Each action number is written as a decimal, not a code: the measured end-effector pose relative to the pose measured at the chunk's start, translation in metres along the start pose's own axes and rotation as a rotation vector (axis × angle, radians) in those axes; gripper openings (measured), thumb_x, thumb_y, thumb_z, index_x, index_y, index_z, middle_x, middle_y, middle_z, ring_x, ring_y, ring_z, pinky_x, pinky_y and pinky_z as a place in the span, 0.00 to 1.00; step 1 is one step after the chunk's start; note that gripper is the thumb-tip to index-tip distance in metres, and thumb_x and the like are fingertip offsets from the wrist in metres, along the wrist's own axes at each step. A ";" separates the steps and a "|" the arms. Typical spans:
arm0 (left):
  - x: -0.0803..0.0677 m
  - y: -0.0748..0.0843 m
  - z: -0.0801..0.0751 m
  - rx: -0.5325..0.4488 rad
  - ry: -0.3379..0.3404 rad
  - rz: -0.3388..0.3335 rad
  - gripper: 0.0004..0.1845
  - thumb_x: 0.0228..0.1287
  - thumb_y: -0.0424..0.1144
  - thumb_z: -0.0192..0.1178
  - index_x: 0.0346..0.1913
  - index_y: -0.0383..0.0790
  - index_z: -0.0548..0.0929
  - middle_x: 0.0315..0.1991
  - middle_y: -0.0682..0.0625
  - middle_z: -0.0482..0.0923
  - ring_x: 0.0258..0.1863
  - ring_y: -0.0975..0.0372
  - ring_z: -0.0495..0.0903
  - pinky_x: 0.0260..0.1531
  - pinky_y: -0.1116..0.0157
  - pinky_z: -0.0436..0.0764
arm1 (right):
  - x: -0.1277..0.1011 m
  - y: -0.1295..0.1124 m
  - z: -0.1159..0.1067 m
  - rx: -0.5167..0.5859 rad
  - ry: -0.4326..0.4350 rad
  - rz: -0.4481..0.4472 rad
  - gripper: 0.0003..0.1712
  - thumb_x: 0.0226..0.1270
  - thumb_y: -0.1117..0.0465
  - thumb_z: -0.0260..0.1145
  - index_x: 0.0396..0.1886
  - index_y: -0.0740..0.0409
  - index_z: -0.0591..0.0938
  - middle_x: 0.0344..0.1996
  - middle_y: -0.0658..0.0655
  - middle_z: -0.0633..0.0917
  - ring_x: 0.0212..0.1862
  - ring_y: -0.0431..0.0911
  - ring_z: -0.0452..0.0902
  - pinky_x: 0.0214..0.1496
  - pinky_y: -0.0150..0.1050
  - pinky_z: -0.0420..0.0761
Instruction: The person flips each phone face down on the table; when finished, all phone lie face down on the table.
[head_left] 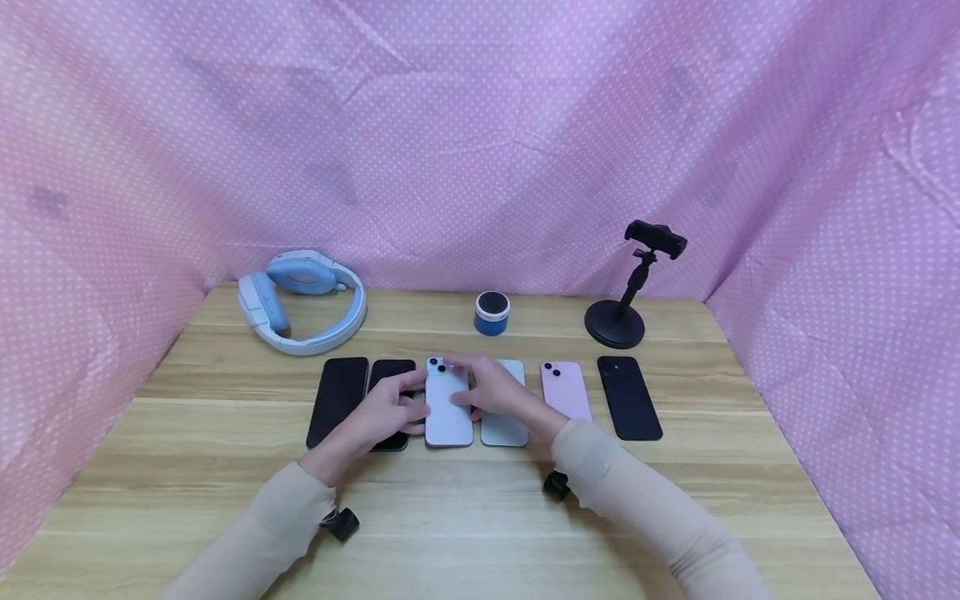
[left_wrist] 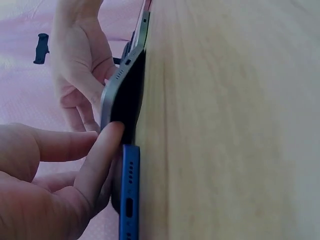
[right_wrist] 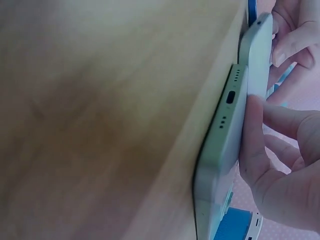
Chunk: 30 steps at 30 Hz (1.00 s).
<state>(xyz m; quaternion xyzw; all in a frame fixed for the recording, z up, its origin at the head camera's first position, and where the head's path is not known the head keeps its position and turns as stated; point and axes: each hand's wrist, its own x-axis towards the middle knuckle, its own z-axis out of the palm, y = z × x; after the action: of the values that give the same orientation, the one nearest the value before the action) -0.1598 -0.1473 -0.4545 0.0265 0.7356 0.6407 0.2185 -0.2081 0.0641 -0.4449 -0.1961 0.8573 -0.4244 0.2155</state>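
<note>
Pink dotted cloth [head_left: 465, 133] walls in a wooden table [head_left: 450, 517], with pale blue headphones [head_left: 321, 342] toward the left at the back and a black phone stand [head_left: 636, 282] toward the right. The person's left hand [head_left: 384, 407] and right hand [head_left: 495, 387] meet over the light-backed phone [head_left: 448, 421], third from the left in a row of six. That phone has its dark screen side down and its left edge raised off the wood. The left fingertips appear to pinch this edge, one beneath and another over it; the right thumb and fingers are spread across the back and far side, and whether they grip is hard to tell. To handle the tilt well, the left pinch should be firm but light, with the right fingers steadying the back so that the phone does not slip or drop on its screen. Care is needed for its neighbours: a blue-edged phone [head_left: 390, 443] beneath the left hand, and a pale phone [head_left: 504, 431] just beside the right edge, beneath the right hand. The pink phone [head_left: 567, 392], the far-right black phone [head_left: 632, 400] and the far-left black phone [head_left: 337, 400] lie farther out. Smaller are the blue speaker [head_left: 491, 322] behind the row and the tilted phone's lenses [head_left: 437, 365], best not pressed.
</note>
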 end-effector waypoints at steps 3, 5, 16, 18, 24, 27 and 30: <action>-0.001 0.003 -0.001 0.080 -0.039 0.006 0.35 0.71 0.23 0.57 0.77 0.28 0.57 0.75 0.33 0.60 0.47 0.54 0.82 0.40 0.58 0.88 | 0.001 0.001 0.000 -0.020 0.005 -0.014 0.38 0.66 0.70 0.71 0.74 0.54 0.71 0.65 0.61 0.73 0.27 0.47 0.77 0.25 0.39 0.87; -0.002 0.006 -0.002 0.137 -0.069 0.017 0.36 0.71 0.25 0.58 0.78 0.27 0.56 0.75 0.33 0.59 0.45 0.54 0.82 0.39 0.58 0.88 | 0.001 0.001 -0.001 -0.021 0.002 -0.023 0.37 0.66 0.70 0.71 0.74 0.54 0.71 0.65 0.61 0.73 0.27 0.46 0.77 0.25 0.39 0.87; -0.001 0.013 0.003 0.578 -0.045 0.032 0.34 0.64 0.28 0.68 0.71 0.34 0.68 0.33 0.43 0.80 0.19 0.57 0.80 0.20 0.63 0.84 | -0.001 -0.001 0.009 -0.149 0.021 -0.036 0.38 0.65 0.67 0.74 0.73 0.60 0.71 0.70 0.63 0.69 0.48 0.53 0.81 0.30 0.35 0.86; -0.001 0.014 0.008 0.664 -0.015 0.036 0.33 0.62 0.27 0.69 0.69 0.33 0.69 0.33 0.43 0.80 0.17 0.59 0.80 0.17 0.65 0.83 | -0.002 -0.003 0.012 -0.193 0.029 -0.031 0.38 0.65 0.65 0.74 0.73 0.60 0.71 0.70 0.63 0.69 0.56 0.53 0.78 0.31 0.33 0.85; -0.004 0.018 0.019 0.710 0.036 0.018 0.40 0.62 0.27 0.69 0.75 0.31 0.63 0.38 0.40 0.80 0.16 0.61 0.79 0.16 0.66 0.82 | -0.005 -0.008 0.010 -0.184 0.015 -0.017 0.40 0.67 0.67 0.72 0.76 0.59 0.67 0.73 0.61 0.66 0.60 0.53 0.74 0.28 0.33 0.85; -0.004 0.018 0.021 0.698 0.046 -0.001 0.41 0.62 0.28 0.69 0.76 0.31 0.62 0.35 0.43 0.79 0.16 0.61 0.80 0.16 0.66 0.82 | -0.005 -0.007 0.009 -0.128 -0.012 -0.006 0.41 0.67 0.69 0.71 0.77 0.58 0.65 0.76 0.60 0.64 0.50 0.53 0.81 0.22 0.36 0.85; -0.004 0.018 0.021 0.695 0.048 -0.003 0.40 0.63 0.28 0.69 0.75 0.31 0.63 0.31 0.45 0.77 0.15 0.61 0.80 0.17 0.66 0.82 | -0.004 -0.006 0.008 -0.105 -0.025 0.005 0.41 0.68 0.69 0.70 0.78 0.56 0.64 0.77 0.59 0.63 0.40 0.51 0.84 0.22 0.38 0.85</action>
<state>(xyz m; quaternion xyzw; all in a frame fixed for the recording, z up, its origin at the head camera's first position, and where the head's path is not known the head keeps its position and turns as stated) -0.1529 -0.1259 -0.4376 0.0830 0.9147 0.3521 0.1801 -0.1998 0.0577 -0.4440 -0.2103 0.8760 -0.3760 0.2167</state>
